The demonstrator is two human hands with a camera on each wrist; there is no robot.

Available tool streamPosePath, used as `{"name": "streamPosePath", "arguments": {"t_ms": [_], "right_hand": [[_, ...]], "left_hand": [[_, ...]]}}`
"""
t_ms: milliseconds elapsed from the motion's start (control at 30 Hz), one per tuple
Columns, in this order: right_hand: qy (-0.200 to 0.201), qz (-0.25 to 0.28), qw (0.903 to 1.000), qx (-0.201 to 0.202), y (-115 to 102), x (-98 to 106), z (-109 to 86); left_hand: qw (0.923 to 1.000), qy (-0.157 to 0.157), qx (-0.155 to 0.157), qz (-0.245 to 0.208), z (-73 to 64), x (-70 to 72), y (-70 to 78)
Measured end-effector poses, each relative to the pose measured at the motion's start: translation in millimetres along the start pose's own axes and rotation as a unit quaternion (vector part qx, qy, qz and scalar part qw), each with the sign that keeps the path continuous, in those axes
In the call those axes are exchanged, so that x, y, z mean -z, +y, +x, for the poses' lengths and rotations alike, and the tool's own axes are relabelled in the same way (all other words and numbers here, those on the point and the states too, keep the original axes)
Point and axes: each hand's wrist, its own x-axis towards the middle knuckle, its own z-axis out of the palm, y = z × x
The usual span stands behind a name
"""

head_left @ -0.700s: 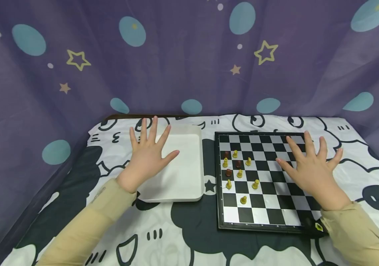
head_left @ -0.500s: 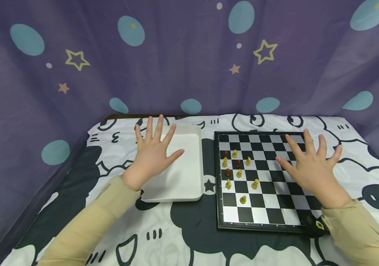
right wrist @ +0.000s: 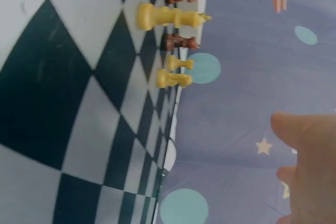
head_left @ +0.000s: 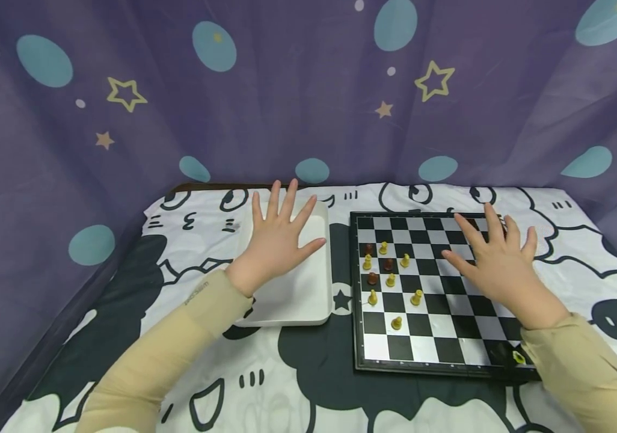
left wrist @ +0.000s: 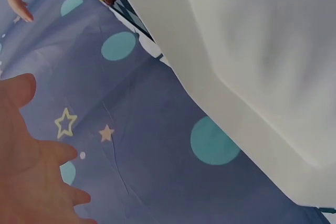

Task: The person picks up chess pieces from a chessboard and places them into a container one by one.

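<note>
My left hand (head_left: pixel 276 243) hovers over a white tray (head_left: pixel 308 300) with its fingers spread wide, holding nothing. On the right, my right hand (head_left: pixel 503 273) is spread above the right side of a black-and-white chessboard (head_left: pixel 441 325), also with nothing in it. Several yellow chess pieces (head_left: pixel 417 297) and a few dark red chess pieces (head_left: pixel 388 264) stand on the board's left part. The right wrist view shows a tall yellow king (right wrist: pixel 170 17) among them. In the left wrist view the tray wall (left wrist: pixel 173 51) fills the right side.
A patterned black-and-white cloth (head_left: pixel 254 373) covers the table. Behind it hangs a purple curtain (head_left: pixel 308 90) with stars and blue ovals. A small black item with a yellow-green mark (head_left: pixel 518 358) lies at the board's near right corner, partly behind the right sleeve (head_left: pixel 584 367).
My left hand has moved to the right, further over the white tray. My right hand has shifted slightly left and up. The pieces stand where they were.
</note>
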Motion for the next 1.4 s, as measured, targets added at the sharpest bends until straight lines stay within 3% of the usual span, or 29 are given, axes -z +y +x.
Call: {"name": "streamPosePath", "arguments": {"t_ms": [167,333,467,833,967,1233,1400], "right_hand": [[-0.07,-0.013,0.9971,0.026,1,-5,4.9],[-0.151,-0.02,0.9869,0.054,6,-16,8.9],[-0.188,-0.017,0.9791,0.075,10,-25,7.8],[-0.209,-0.026,0.9724,0.1,13,-34,5.6],[-0.206,-0.025,0.9732,0.1,11,-34,7.0],[-0.2,-0.033,0.9734,0.108,10,-33,6.2],[-0.201,-0.031,0.9729,0.11,12,-34,6.1]], "left_hand": [[0.9997,-0.018,-0.009,-0.011,10.2,-2.4,11.2],[0.9981,-0.047,-0.022,-0.032,19.6,-4.7,20.7],[0.9963,-0.064,-0.037,-0.045,24.6,-5.1,27.9],[0.9919,-0.078,-0.084,-0.054,39.1,-1.1,44.5],[0.9877,-0.102,-0.098,-0.067,47.8,-0.9,44.6],[0.9648,-0.164,-0.154,-0.136,67.0,-3.0,47.6],[0.954,-0.19,-0.174,-0.153,81.6,-11.8,52.8]]}}
